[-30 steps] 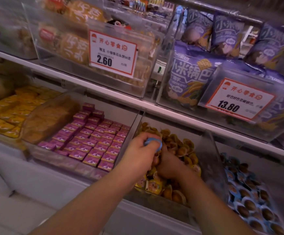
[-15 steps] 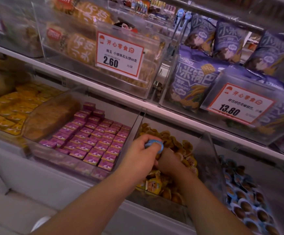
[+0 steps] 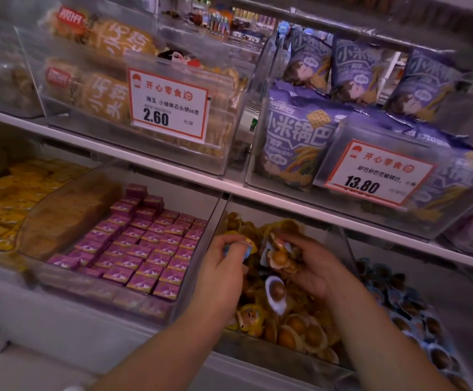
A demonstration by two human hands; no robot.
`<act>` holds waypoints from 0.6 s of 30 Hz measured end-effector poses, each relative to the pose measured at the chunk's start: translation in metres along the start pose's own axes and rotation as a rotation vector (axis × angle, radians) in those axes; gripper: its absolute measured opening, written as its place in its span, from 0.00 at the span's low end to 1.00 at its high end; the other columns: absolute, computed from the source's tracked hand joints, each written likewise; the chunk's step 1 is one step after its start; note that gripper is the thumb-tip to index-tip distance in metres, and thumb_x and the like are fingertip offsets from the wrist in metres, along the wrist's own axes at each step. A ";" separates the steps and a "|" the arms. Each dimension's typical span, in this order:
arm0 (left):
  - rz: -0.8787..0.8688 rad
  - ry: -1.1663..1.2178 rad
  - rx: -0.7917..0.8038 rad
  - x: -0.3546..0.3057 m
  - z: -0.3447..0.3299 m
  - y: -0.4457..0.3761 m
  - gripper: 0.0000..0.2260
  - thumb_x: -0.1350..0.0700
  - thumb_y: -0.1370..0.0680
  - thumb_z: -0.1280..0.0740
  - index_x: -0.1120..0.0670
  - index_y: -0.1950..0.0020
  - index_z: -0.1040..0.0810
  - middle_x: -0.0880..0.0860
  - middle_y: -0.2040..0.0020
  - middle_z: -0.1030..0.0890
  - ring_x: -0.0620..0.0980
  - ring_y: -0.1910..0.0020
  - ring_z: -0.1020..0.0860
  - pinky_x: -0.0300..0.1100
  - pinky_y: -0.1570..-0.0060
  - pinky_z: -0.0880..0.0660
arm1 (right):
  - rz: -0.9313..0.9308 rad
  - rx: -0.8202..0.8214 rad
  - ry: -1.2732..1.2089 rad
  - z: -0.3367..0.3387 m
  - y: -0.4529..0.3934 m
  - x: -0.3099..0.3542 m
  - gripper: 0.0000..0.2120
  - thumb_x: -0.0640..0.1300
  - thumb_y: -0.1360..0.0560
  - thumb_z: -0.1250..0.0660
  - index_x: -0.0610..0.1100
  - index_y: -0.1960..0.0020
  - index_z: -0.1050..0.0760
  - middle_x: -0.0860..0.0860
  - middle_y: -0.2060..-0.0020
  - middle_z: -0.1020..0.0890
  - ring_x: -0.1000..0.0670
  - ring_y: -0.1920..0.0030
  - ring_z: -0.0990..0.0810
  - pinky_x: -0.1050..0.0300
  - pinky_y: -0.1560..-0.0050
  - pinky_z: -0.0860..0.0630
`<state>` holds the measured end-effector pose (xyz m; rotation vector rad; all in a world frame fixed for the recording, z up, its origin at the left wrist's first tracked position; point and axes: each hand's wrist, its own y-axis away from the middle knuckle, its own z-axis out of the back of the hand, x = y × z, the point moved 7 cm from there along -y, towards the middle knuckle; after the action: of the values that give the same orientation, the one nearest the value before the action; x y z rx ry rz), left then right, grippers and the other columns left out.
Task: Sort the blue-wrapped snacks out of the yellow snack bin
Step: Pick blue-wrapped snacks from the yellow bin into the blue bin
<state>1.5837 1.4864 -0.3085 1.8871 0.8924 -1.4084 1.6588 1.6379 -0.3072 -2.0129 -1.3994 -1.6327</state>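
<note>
Two bare forearms reach up from the bottom edge into a clear bin (image 3: 345, 249) of yellow-wrapped snacks (image 3: 297, 328) on the lower shelf. The left hand (image 3: 224, 275) has its fingers curled around a blue-wrapped snack (image 3: 242, 249), pinched at the fingertips with only its blue edge showing. The right hand (image 3: 311, 269) has its fingers curled over a small cluster of snacks (image 3: 279, 253), at least one with a blue rim; exactly how many it grips cannot be told. Just below the right fingertips, another blue-rimmed snack (image 3: 276, 292) lies loose on top of the yellow pile.

This looks like the picking step, midway: strays are gathered in both hands and one more waits within reach. The next move probably calls for lifting that loose one, then carrying the handful right, past the divider, to the neighbouring bin of blue snacks (image 3: 399, 300).

Left of the fingers sits a tray of purple boxes (image 3: 145, 249). Beyond, an upper shelf (image 3: 173, 170) holds price tags (image 3: 169, 104) and purple bags (image 3: 297, 136).
</note>
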 end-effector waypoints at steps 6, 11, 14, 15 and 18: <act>-0.202 -0.469 0.148 -0.002 -0.007 -0.005 0.17 0.34 0.32 0.34 0.38 0.47 0.25 0.41 0.55 0.21 0.39 0.57 0.22 0.37 0.60 0.27 | -0.032 0.015 0.083 0.009 0.037 -0.003 0.14 0.40 0.28 0.30 0.34 0.46 0.17 0.37 0.47 0.16 0.40 0.47 0.16 0.46 0.46 0.19; -0.371 -0.811 0.183 -0.005 -0.014 -0.007 0.06 0.46 0.26 0.29 0.41 0.51 0.23 0.42 0.52 0.23 0.37 0.57 0.23 0.25 0.65 0.32 | 0.137 -0.136 0.485 0.024 0.058 -0.013 0.13 0.35 0.25 0.33 0.46 0.43 0.17 0.43 0.50 0.14 0.46 0.47 0.16 0.53 0.43 0.21; -0.424 -0.864 0.182 -0.006 -0.017 -0.007 0.05 0.51 0.27 0.29 0.42 0.58 0.24 0.41 0.54 0.24 0.37 0.56 0.24 0.26 0.63 0.32 | 0.310 -0.144 1.002 0.024 0.067 0.004 0.14 0.40 0.24 0.33 0.60 0.48 0.22 0.60 0.53 0.18 0.66 0.56 0.20 0.76 0.57 0.28; -0.448 -0.859 0.177 -0.007 -0.018 -0.006 0.08 0.55 0.27 0.30 0.42 0.60 0.24 0.41 0.55 0.24 0.37 0.55 0.24 0.27 0.63 0.32 | 0.344 -0.138 1.105 0.025 0.068 0.006 0.14 0.43 0.24 0.33 0.63 0.49 0.23 0.64 0.54 0.20 0.70 0.58 0.22 0.78 0.61 0.29; -0.466 -0.824 0.193 -0.011 -0.021 -0.007 0.10 0.59 0.29 0.34 0.43 0.64 0.24 0.43 0.56 0.24 0.40 0.57 0.24 0.38 0.57 0.28 | 0.515 -0.242 1.297 0.027 0.072 0.014 0.13 0.45 0.24 0.34 0.58 0.42 0.20 0.65 0.60 0.21 0.67 0.64 0.24 0.79 0.64 0.30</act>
<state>1.5878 1.5058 -0.2930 1.0335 0.7956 -2.3626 1.7299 1.6242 -0.2775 -0.7824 -0.1979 -2.1477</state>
